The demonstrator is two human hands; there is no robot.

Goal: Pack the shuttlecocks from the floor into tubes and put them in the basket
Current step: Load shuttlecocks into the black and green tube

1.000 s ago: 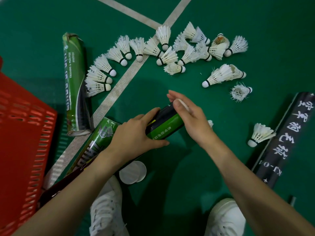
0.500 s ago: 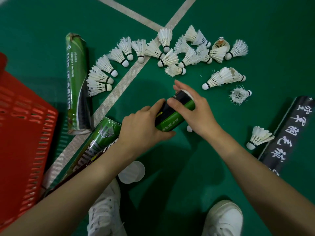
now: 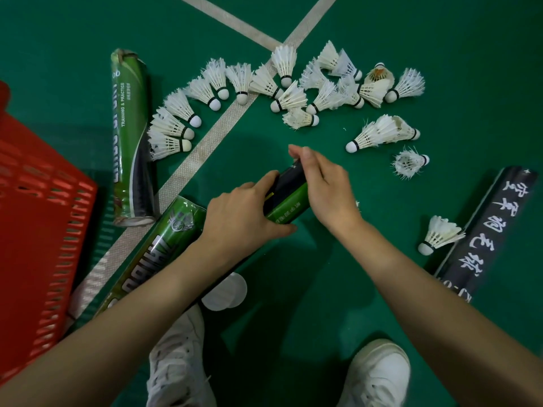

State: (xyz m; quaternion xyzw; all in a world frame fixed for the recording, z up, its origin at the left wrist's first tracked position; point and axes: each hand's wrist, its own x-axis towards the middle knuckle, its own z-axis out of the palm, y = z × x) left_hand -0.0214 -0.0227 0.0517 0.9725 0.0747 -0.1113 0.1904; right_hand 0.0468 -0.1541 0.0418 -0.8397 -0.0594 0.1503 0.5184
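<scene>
My left hand (image 3: 238, 218) still gripping the green tube (image 3: 289, 201), my right hand (image 3: 326, 189) now closed over its far end, the loose shuttlecock beneath gone from sight

White shoes (image 3: 179, 359), white court lines (image 3: 202, 142), green floor (image 3: 455, 33).

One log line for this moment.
left hand: grips held tube | right hand: at tube's far end | shuttlecocks: on floor | basket: left
</scene>
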